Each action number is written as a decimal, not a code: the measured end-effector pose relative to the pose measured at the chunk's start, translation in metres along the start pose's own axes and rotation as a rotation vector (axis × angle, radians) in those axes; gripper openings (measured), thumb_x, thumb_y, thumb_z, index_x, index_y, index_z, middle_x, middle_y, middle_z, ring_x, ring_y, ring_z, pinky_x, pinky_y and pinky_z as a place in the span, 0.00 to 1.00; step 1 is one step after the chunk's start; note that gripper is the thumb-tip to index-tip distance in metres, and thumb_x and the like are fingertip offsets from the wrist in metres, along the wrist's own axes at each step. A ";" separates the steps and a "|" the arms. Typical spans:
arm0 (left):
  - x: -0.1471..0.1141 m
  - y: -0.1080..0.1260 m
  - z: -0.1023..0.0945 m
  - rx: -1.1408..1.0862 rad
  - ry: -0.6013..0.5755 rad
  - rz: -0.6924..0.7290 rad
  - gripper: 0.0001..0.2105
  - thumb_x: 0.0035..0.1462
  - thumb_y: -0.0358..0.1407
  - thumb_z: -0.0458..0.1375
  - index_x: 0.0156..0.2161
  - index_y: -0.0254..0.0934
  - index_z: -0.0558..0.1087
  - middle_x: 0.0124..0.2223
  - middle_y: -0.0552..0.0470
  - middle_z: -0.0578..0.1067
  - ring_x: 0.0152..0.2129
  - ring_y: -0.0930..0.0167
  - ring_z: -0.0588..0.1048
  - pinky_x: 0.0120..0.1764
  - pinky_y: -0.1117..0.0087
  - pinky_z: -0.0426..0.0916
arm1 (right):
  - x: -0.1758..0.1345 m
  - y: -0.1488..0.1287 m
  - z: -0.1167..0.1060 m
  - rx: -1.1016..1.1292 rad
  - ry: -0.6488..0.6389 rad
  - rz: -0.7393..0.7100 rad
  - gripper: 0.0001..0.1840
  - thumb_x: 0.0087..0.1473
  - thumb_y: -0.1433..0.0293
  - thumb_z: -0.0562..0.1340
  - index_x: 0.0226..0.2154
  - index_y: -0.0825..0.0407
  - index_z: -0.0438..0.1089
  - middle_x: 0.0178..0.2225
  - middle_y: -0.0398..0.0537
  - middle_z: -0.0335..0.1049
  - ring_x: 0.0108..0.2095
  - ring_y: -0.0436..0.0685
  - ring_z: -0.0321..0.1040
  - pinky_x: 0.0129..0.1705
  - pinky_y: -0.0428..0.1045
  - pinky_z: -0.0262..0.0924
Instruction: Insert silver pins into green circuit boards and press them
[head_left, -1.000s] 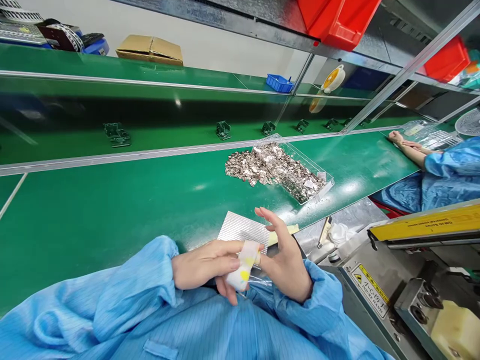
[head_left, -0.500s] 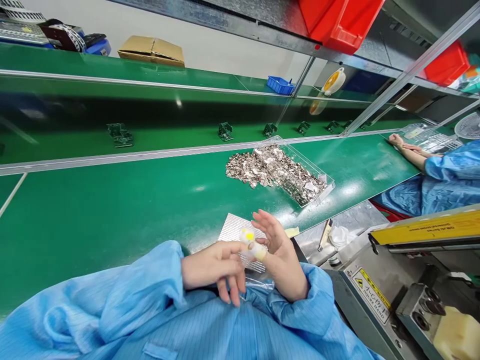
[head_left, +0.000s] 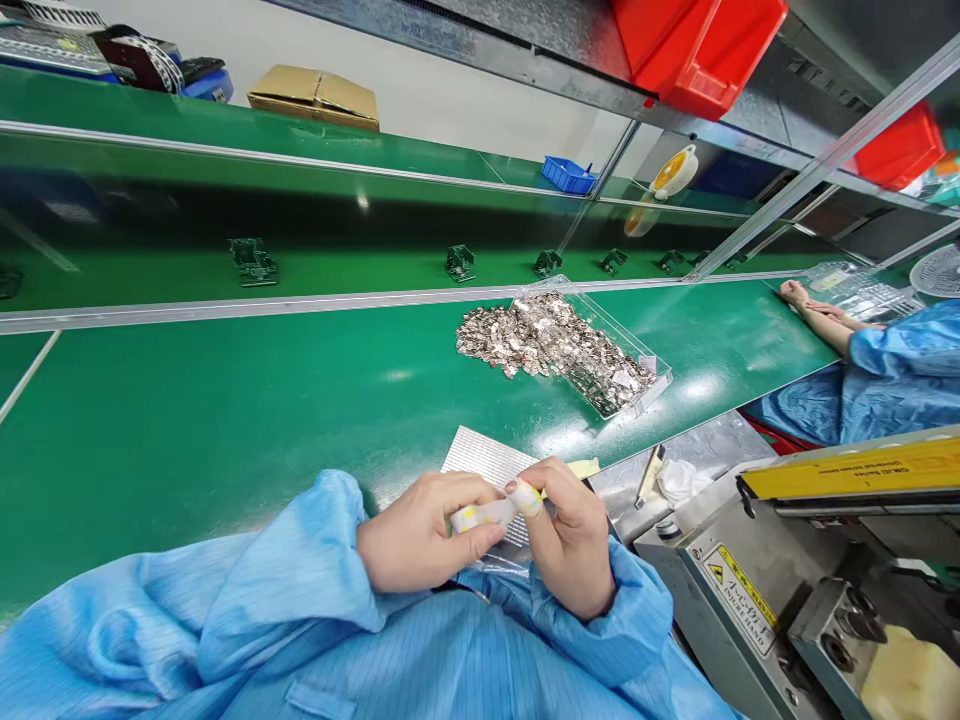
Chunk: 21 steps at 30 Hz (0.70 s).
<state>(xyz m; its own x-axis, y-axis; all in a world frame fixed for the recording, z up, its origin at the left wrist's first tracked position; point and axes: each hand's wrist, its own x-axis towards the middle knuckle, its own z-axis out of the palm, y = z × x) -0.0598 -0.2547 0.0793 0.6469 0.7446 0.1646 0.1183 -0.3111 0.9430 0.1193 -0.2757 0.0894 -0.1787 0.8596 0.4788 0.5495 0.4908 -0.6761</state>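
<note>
My left hand is closed, thumb and fingers gripping a white tape with yellow marks. The tape runs across to the thumb of my right hand, whose tip is wrapped in the same white and yellow material. The right index finger bends in against that wrapped thumb. Both hands are close together in front of my body, above a white sheet with rows of fine lines. Part of this sheet is hidden behind the hands.
A clear plastic tray lies with many small metal pieces spilling left onto the green bench. Small green circuit boards line the back. At right are a machine with a warning label and a co-worker's arms.
My left fingers have closed on the tape, and it now stretches between both hands. My right fingers, spread before, have curled in toward the wrapped thumb. The view has shifted slightly.
</note>
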 end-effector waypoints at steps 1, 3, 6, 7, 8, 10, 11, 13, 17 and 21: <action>0.001 -0.001 0.001 -0.088 -0.025 -0.070 0.08 0.57 0.38 0.57 0.37 0.34 0.70 0.35 0.49 0.75 0.35 0.69 0.73 0.40 0.69 0.67 | 0.001 -0.002 0.001 -0.025 0.003 -0.036 0.09 0.60 0.73 0.55 0.28 0.52 0.66 0.25 0.45 0.64 0.27 0.54 0.61 0.29 0.49 0.54; 0.003 -0.004 0.002 -0.242 -0.056 -0.172 0.13 0.55 0.42 0.58 0.41 0.34 0.68 0.31 0.52 0.74 0.28 0.72 0.72 0.33 0.73 0.67 | 0.001 -0.004 0.002 -0.060 0.010 -0.073 0.09 0.59 0.73 0.54 0.28 0.52 0.66 0.24 0.45 0.64 0.27 0.54 0.60 0.29 0.50 0.54; 0.005 -0.005 0.004 -0.315 -0.079 -0.243 0.16 0.58 0.47 0.54 0.33 0.33 0.68 0.23 0.55 0.70 0.19 0.77 0.68 0.25 0.77 0.62 | 0.000 -0.006 0.003 -0.075 0.017 -0.089 0.08 0.59 0.74 0.55 0.29 0.51 0.66 0.24 0.45 0.65 0.27 0.53 0.61 0.28 0.49 0.55; 0.005 -0.005 0.005 -0.304 -0.085 -0.264 0.18 0.59 0.49 0.52 0.30 0.33 0.67 0.21 0.56 0.69 0.17 0.78 0.66 0.22 0.78 0.61 | -0.001 -0.006 0.004 -0.079 0.024 -0.093 0.08 0.59 0.75 0.55 0.29 0.51 0.66 0.25 0.44 0.65 0.26 0.53 0.62 0.28 0.49 0.56; 0.005 -0.005 0.005 -0.293 -0.094 -0.281 0.20 0.59 0.50 0.51 0.28 0.33 0.67 0.20 0.56 0.68 0.15 0.78 0.65 0.21 0.78 0.60 | -0.003 -0.005 0.004 -0.091 0.035 -0.099 0.08 0.59 0.75 0.55 0.29 0.51 0.65 0.25 0.44 0.65 0.26 0.53 0.62 0.27 0.48 0.56; 0.005 -0.005 0.006 -0.286 -0.119 -0.291 0.21 0.59 0.52 0.50 0.28 0.33 0.67 0.18 0.56 0.68 0.14 0.79 0.65 0.19 0.79 0.58 | -0.007 -0.001 0.006 -0.147 0.065 -0.124 0.08 0.58 0.76 0.54 0.30 0.51 0.65 0.25 0.45 0.65 0.26 0.53 0.63 0.27 0.48 0.57; 0.005 -0.005 0.006 -0.284 -0.126 -0.276 0.22 0.60 0.52 0.50 0.28 0.33 0.67 0.17 0.57 0.67 0.13 0.79 0.64 0.18 0.79 0.58 | -0.009 0.001 0.008 -0.190 0.076 -0.141 0.08 0.58 0.77 0.54 0.31 0.52 0.65 0.25 0.46 0.65 0.26 0.53 0.63 0.27 0.48 0.57; 0.004 -0.007 0.007 -0.288 -0.129 -0.219 0.21 0.60 0.51 0.49 0.28 0.33 0.67 0.16 0.57 0.65 0.13 0.79 0.63 0.18 0.80 0.57 | -0.011 0.005 0.012 -0.282 0.083 -0.179 0.09 0.58 0.78 0.52 0.32 0.52 0.65 0.24 0.46 0.65 0.25 0.54 0.62 0.26 0.48 0.56; 0.000 -0.009 0.008 -0.346 -0.108 -0.104 0.21 0.62 0.49 0.48 0.26 0.34 0.65 0.14 0.58 0.63 0.11 0.80 0.60 0.17 0.79 0.55 | -0.007 0.002 0.020 -0.369 0.087 -0.204 0.11 0.59 0.77 0.52 0.28 0.52 0.64 0.21 0.44 0.60 0.22 0.53 0.58 0.24 0.49 0.51; -0.009 0.001 0.005 -0.331 -0.103 0.064 0.20 0.64 0.45 0.47 0.25 0.35 0.64 0.12 0.57 0.63 0.10 0.79 0.60 0.18 0.78 0.56 | -0.001 -0.015 0.020 -0.311 0.100 -0.195 0.13 0.61 0.75 0.53 0.25 0.51 0.63 0.20 0.43 0.56 0.22 0.53 0.55 0.23 0.49 0.48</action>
<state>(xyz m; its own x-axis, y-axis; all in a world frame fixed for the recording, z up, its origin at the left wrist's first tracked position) -0.0619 -0.2644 0.0771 0.7194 0.6614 0.2122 -0.1646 -0.1344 0.9772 0.0947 -0.2809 0.0880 -0.2328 0.7284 0.6443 0.7374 0.5642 -0.3714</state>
